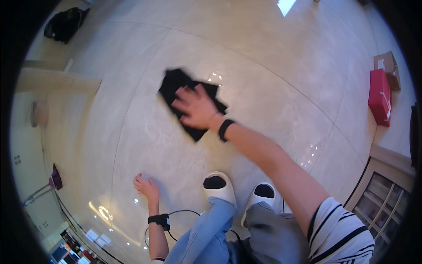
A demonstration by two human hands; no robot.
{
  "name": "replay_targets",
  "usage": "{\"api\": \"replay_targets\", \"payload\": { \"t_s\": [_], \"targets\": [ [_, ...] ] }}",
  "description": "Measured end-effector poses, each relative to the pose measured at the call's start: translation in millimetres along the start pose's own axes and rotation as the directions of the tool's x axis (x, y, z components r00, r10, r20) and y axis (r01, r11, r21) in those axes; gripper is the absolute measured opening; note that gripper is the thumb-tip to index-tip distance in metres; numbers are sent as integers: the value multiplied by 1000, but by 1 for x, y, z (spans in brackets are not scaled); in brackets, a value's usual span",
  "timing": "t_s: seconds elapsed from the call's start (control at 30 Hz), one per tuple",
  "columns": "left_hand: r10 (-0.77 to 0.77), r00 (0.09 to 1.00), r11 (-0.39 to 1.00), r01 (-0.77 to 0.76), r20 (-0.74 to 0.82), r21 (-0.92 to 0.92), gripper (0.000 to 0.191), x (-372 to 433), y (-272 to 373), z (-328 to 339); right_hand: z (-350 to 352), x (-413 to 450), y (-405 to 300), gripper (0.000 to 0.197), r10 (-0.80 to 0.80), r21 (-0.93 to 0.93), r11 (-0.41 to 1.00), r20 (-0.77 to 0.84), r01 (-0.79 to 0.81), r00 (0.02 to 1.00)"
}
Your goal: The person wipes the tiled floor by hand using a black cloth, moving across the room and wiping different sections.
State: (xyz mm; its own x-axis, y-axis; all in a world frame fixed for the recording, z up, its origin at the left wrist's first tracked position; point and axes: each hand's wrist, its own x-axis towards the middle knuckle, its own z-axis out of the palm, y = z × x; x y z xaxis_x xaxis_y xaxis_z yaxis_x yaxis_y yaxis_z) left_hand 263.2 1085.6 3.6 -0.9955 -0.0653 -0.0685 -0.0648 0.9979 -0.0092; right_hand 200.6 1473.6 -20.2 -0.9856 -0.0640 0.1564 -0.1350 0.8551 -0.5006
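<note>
A black cloth lies on the glossy tiled floor in front of me, partly bunched, with its edges blurred. My right hand rests on top of the cloth with its palm down and its fingers spread; a black band is round that wrist. Part of the cloth is hidden beneath the hand. Lower left, my left hand is held over the floor with loosely bent fingers and nothing in it. That wrist wears a black strap with a small box and a cable.
My feet are in white slides near the bottom. A red box and a cardboard box stand far right, above a glass-fronted cabinet. A black bag-like item lies upper left, a beige furniture part below it.
</note>
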Motion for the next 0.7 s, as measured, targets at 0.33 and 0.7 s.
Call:
{"api": "replay_targets", "payload": {
  "t_s": [0.33, 0.7],
  "targets": [
    [-63, 988, 997, 67, 143, -25, 67, 21, -5, 46, -167, -230, 231, 54, 576, -414, 381, -593, -827, 563],
    [-29, 971, 1000, 27, 239, 10, 71, 25, -18, 47, -159, -426, 236, 47, 722, -38, -141, -687, -989, -77]
  ]
}}
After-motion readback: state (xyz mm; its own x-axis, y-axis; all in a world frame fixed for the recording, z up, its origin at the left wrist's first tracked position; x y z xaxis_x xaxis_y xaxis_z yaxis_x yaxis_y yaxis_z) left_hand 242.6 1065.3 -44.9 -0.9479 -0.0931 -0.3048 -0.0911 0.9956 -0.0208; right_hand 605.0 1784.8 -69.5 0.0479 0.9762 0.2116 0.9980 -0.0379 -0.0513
